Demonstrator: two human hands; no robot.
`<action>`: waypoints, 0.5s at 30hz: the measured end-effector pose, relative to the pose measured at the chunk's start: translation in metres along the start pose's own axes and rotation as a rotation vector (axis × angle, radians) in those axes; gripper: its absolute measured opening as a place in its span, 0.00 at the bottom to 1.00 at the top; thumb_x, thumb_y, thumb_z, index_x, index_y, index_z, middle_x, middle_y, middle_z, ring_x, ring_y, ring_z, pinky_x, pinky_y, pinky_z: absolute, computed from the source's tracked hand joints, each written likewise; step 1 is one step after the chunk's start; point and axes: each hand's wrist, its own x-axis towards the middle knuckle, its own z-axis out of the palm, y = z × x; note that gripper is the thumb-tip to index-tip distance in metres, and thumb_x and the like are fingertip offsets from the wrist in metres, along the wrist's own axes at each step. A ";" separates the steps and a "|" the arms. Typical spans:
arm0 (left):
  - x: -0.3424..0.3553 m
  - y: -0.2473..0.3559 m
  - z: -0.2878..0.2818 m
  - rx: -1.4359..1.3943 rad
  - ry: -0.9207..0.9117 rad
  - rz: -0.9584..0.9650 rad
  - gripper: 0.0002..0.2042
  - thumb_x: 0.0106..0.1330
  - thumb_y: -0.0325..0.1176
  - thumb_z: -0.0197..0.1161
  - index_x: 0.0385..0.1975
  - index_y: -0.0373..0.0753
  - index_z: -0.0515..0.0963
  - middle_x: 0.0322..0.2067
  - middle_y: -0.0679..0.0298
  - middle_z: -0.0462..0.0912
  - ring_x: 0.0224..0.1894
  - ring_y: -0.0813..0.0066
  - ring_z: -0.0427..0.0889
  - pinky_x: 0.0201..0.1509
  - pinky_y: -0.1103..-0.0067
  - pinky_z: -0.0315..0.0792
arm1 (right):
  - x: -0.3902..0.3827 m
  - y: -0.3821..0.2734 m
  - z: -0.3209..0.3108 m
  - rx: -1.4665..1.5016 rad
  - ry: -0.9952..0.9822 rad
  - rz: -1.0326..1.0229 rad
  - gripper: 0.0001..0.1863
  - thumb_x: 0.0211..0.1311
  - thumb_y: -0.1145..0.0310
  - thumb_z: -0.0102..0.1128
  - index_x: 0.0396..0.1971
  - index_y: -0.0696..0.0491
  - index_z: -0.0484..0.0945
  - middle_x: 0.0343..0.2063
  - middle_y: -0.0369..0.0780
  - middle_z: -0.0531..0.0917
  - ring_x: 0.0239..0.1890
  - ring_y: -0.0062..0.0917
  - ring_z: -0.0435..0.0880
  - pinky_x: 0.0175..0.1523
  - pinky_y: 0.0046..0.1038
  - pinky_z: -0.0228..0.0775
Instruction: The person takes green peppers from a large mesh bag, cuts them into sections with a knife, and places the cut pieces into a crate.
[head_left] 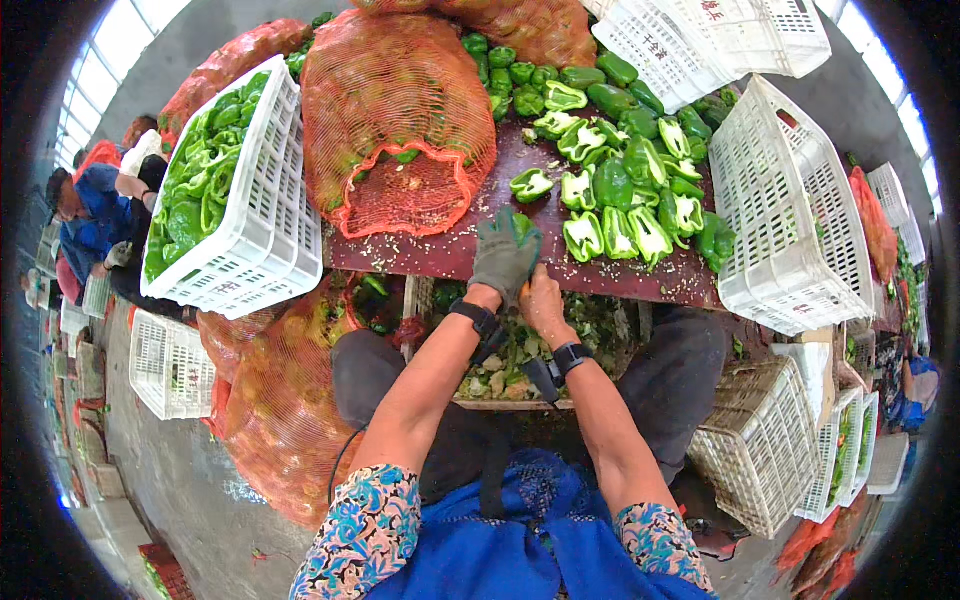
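Grey-green fabric gloved the left hand (pixel 503 258), its fingers closed around a glossy green bell pepper (pixel 523 226) at the near edge of the dark red tabletop (pixel 425 256). Bare right hand (pixel 542 302) just beside it, on the right, fingers curled; could not tell whether they gripped anything. Black bands sat on both wrists.

A cut green pepper half with a pale core (pixel 531 185) lay alone, just far of the gloved hand. To the right and far, a loose heap of whole and split green peppers (pixel 640 178). Far left, an orange mesh sack (pixel 385 85), its mouth gaping toward the near side. White slatted plastic crate of green peppers (pixel 275 235) stood tilted at left; another tall white plastic crate (pixel 795 215) at right. Below the tabletop, between the knees, pale green trimmings (pixel 512 362).
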 end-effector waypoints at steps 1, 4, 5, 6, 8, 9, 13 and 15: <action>0.000 -0.003 0.004 -0.030 0.007 -0.028 0.16 0.69 0.46 0.53 0.49 0.46 0.75 0.57 0.45 0.63 0.49 0.39 0.67 0.49 0.55 0.71 | 0.004 0.004 0.000 0.034 -0.022 0.008 0.18 0.58 0.73 0.56 0.47 0.63 0.67 0.33 0.59 0.81 0.38 0.57 0.81 0.40 0.50 0.71; -0.007 -0.006 0.001 -0.166 -0.036 -0.073 0.18 0.68 0.45 0.53 0.52 0.41 0.71 0.58 0.42 0.62 0.50 0.38 0.69 0.50 0.56 0.70 | 0.013 0.018 0.000 0.203 -0.026 -0.068 0.17 0.56 0.75 0.58 0.45 0.62 0.69 0.32 0.59 0.81 0.39 0.58 0.80 0.40 0.49 0.71; -0.009 -0.008 -0.007 -0.147 -0.073 -0.035 0.23 0.67 0.45 0.53 0.57 0.38 0.66 0.58 0.38 0.62 0.53 0.37 0.70 0.53 0.56 0.70 | 0.016 0.023 -0.001 0.270 -0.028 -0.064 0.16 0.56 0.75 0.59 0.43 0.61 0.69 0.32 0.59 0.81 0.40 0.59 0.79 0.41 0.49 0.71; -0.010 -0.008 -0.015 -0.138 -0.097 -0.037 0.24 0.67 0.44 0.53 0.58 0.37 0.65 0.57 0.37 0.63 0.52 0.38 0.72 0.54 0.56 0.70 | 0.016 0.026 -0.003 0.218 0.136 -0.303 0.10 0.61 0.69 0.57 0.36 0.59 0.70 0.24 0.52 0.80 0.29 0.50 0.82 0.31 0.45 0.71; -0.010 -0.009 -0.033 -0.446 -0.065 -0.226 0.23 0.66 0.41 0.53 0.57 0.35 0.66 0.55 0.36 0.67 0.49 0.41 0.76 0.52 0.57 0.71 | 0.023 0.033 -0.017 0.730 -0.176 0.080 0.10 0.65 0.64 0.54 0.34 0.56 0.70 0.18 0.45 0.77 0.19 0.39 0.78 0.23 0.38 0.67; -0.009 -0.011 -0.043 -0.600 -0.020 -0.299 0.20 0.66 0.38 0.53 0.55 0.34 0.68 0.54 0.37 0.68 0.46 0.43 0.78 0.50 0.57 0.73 | 0.021 0.034 -0.022 0.918 -0.262 0.210 0.10 0.68 0.62 0.50 0.34 0.54 0.70 0.15 0.39 0.73 0.14 0.29 0.71 0.19 0.31 0.62; -0.011 -0.033 -0.073 -1.227 -0.033 -0.601 0.16 0.63 0.25 0.42 0.47 0.33 0.74 0.34 0.56 0.81 0.31 0.68 0.83 0.30 0.72 0.82 | 0.018 0.030 -0.038 0.859 -0.299 0.226 0.08 0.71 0.65 0.44 0.38 0.54 0.68 0.13 0.33 0.69 0.10 0.20 0.67 0.15 0.24 0.59; -0.012 -0.038 -0.069 -1.385 0.038 -0.642 0.17 0.62 0.24 0.43 0.49 0.34 0.72 0.35 0.58 0.80 0.29 0.69 0.82 0.28 0.73 0.81 | 0.017 0.024 -0.034 0.806 -0.145 0.163 0.08 0.68 0.67 0.44 0.39 0.56 0.68 0.14 0.34 0.70 0.11 0.20 0.67 0.16 0.24 0.61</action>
